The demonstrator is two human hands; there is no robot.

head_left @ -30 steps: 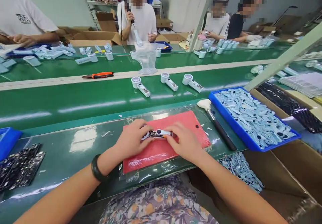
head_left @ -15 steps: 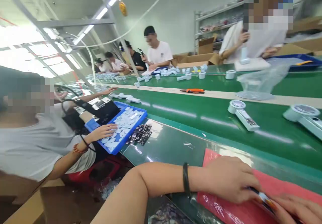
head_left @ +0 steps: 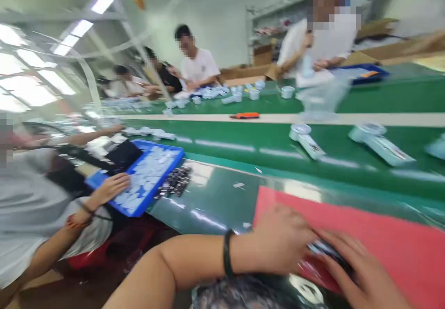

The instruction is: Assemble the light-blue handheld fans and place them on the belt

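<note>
On the red sheet (head_left: 392, 239), both my hands meet around a small, slim, dark glossy piece (head_left: 332, 252) with a pale bluish end. My left hand (head_left: 283, 239), with a dark bracelet at the wrist, has its fingers closed at the piece's left end. From the other side, my right hand (head_left: 361, 267) grips it between thumb and fingers. Motion blur and the fingers hide much of the piece, so its exact kind is unclear.
Pale-blue round-headed parts with handles (head_left: 380, 144) lie on the green belt (head_left: 222, 140). Orange-handled pliers (head_left: 246, 115) rest on the belt's pale divider. At left, a co-worker's hand (head_left: 113, 188) reaches into a blue tray (head_left: 175, 156) of pale pieces, near a pile of dark pieces (head_left: 175, 181).
My view has swung right, so the surroundings sit further left. More of my right hand shows now. Both hands still hold the dark piece, which appears turned slightly.
</note>
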